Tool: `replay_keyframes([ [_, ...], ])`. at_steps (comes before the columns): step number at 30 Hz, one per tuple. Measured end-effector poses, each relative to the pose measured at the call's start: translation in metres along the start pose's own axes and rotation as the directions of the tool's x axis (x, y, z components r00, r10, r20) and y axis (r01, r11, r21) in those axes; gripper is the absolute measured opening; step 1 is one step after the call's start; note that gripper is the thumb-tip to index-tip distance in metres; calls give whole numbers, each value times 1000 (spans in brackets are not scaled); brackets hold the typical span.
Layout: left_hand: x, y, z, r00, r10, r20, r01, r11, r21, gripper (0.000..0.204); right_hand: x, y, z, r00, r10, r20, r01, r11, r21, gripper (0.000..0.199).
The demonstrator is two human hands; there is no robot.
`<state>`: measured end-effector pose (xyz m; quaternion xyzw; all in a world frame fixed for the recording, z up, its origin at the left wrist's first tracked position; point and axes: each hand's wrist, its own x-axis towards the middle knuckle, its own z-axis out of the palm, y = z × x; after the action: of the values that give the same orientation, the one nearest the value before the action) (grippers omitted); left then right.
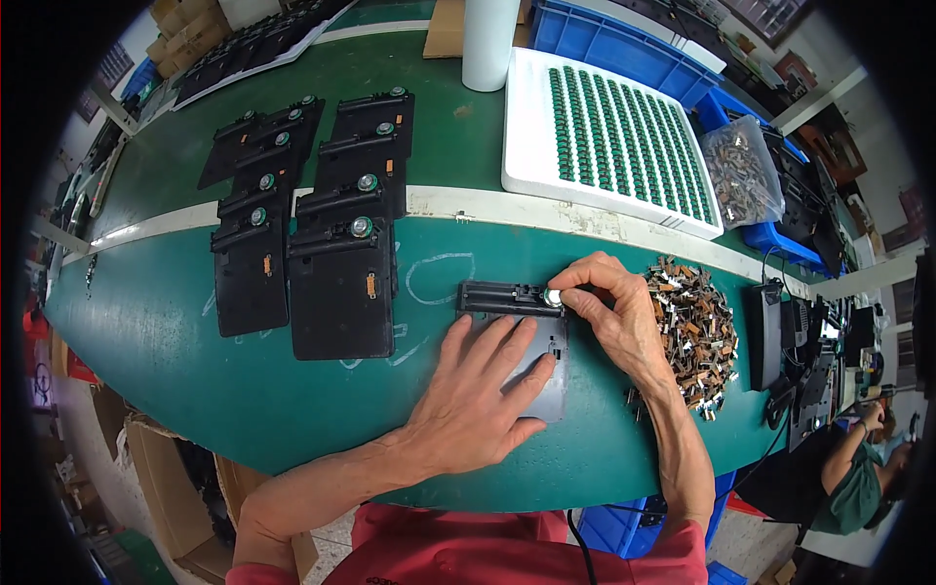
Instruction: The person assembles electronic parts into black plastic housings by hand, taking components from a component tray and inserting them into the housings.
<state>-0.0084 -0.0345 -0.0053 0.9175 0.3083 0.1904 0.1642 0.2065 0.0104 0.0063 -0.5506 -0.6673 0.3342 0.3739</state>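
In front of me on the green table lies a black plastic panel (536, 390) with a raised bar along its far edge. My left hand (478, 395) rests flat on this panel, fingers spread, covering much of its left side. At the bar's right end, my right hand (616, 317) pinches a small round silver part (553, 297) between thumb and index finger. The part touches the bar; whether it is seated there I cannot tell. Right of that hand is a pile of small brown and silver switch-like pieces (694, 336).
Similar black panels (341, 312), with round silver parts and orange pieces, overlap in two columns at left. A white foam tray (526, 146) holds rows of small green parts. Behind it stands a blue crate (604, 49). A clear bag (743, 175) of small pieces sits at right.
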Motion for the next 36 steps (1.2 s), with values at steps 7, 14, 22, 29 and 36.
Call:
replay_keyframes([
  [7, -1, -1, 0, 1000, 2, -2, -2, 1000, 9, 63, 0, -3, 3, 999, -38, -25, 36, 994, -99, 11],
  [14, 1, 1, -1, 1000, 3, 10, -4, 1000, 22, 64, -1, 0, 3, 998, -53, -41, 51, 998, -46, 11],
  [22, -1, -1, 0, 1000, -16, 12, 15, 1000, 24, 63, -2, -15, -25, 986, -65, -155, 39, 985, -166, 26],
  [29, -3, 0, 2, 1000, -4, -1, 4, 999, 35, 62, -11, -10, -71, 981, -14, -194, -107, 793, -599, 21],
  [36, -3, -1, 3, 1000, -6, -3, 6, 999, 36, 61, 1, 14, -59, 996, -52, -71, -25, 610, -792, 13],
])
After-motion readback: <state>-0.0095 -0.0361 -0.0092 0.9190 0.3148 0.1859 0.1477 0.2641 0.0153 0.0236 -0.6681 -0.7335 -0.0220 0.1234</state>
